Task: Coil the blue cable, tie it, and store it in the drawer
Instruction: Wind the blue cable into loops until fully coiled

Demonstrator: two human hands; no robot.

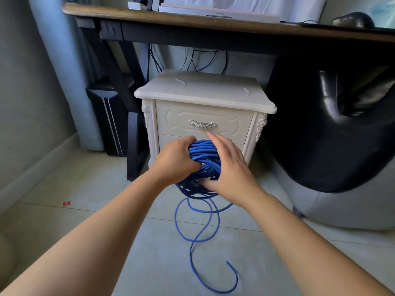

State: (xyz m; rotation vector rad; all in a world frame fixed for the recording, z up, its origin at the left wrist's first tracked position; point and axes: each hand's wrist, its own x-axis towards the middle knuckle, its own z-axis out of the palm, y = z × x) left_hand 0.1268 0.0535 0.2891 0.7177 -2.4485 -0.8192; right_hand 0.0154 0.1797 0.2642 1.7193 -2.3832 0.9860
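The blue cable [204, 155] is wound into a thick coil held in the air before the white nightstand [203, 92]. My left hand [176, 160] grips the coil's left side, fingers curled through the loops. My right hand [229, 167] lies against the coil's right side with straight fingers, its thumb under the lower strands. A loose tail of the cable trails down onto the floor in a few wide loops and ends near the bottom of the view. The nightstand's top drawer [181, 120] is closed, with a silver handle [202, 124] at its middle.
A dark wooden desk [192, 20] spans the back, with black cables hanging beneath it. A black chair [333, 133] stands at the right, a dark computer case [109, 122] at the left beside a blue curtain. A small red scrap [66, 203] lies on the tiled floor.
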